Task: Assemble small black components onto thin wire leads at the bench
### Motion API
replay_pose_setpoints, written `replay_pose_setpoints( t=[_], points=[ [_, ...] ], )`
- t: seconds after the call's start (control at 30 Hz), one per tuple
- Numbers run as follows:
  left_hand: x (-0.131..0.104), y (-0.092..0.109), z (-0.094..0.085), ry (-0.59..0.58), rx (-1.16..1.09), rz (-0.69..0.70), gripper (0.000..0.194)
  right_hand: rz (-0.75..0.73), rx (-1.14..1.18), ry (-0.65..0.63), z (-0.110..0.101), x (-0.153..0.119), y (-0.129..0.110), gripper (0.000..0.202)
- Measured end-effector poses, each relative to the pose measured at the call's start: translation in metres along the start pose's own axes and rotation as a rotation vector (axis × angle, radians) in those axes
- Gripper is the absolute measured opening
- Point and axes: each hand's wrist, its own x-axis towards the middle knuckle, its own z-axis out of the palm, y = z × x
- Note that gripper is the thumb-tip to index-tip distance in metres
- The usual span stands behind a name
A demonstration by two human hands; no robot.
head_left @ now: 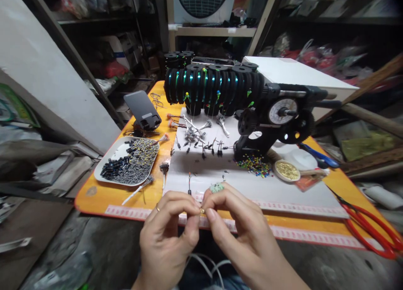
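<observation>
My left hand (168, 235) and my right hand (244, 231) meet over the front edge of the table, both closed in a pinch. A tiny gold-coloured piece (202, 211) shows between their fingertips; its exact kind is too small to tell. The left hand wears a ring, and a pale green wrap (216, 188) covers a fingertip of the right hand. Just beyond the left fingers lies a small dark float-like piece (189, 192) with a thin stem. More such dark pieces (203, 154) with stems are scattered farther back on the white board (252, 193).
A white tray (126, 182) of grey and black pieces stands left. Behind are a black rack of spools (214, 86) and a geared device (283, 111). Coloured beads (255, 164), a dish of gold pieces (287, 171), blue-handled pliers (319, 155) and red scissors (371, 229) lie right.
</observation>
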Motion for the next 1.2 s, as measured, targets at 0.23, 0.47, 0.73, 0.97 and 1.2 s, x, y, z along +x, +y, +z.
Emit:
replay_pose_setpoints(
  t=[0.23, 0.47, 0.73, 0.97, 1.2],
  points=[
    [-0.005, -0.001, 0.002, -0.038, -0.187, -0.139, 0.018, 0.011, 0.025, -0.074, -0.002, 0.004, -0.002, 0.014],
    [-0.006, -0.001, 0.001, -0.020, -0.278, -0.174, 0.020, -0.049, -0.124, -0.042, -0.009, 0.004, 0.002, 0.010],
    [-0.004, -0.007, -0.004, -0.098, -0.623, -0.501, 0.011, -0.454, -0.298, 0.011, -0.013, 0.006, 0.014, 0.020],
    [0.003, -0.006, -0.013, -0.178, -0.662, -0.553, 0.013, -0.371, -0.216, -0.049, -0.014, 0.009, 0.014, 0.018],
    [0.013, -0.008, -0.020, -0.247, -0.682, -0.642, 0.008, -0.242, -0.121, -0.104, -0.017, 0.011, 0.014, 0.013]
  ],
)
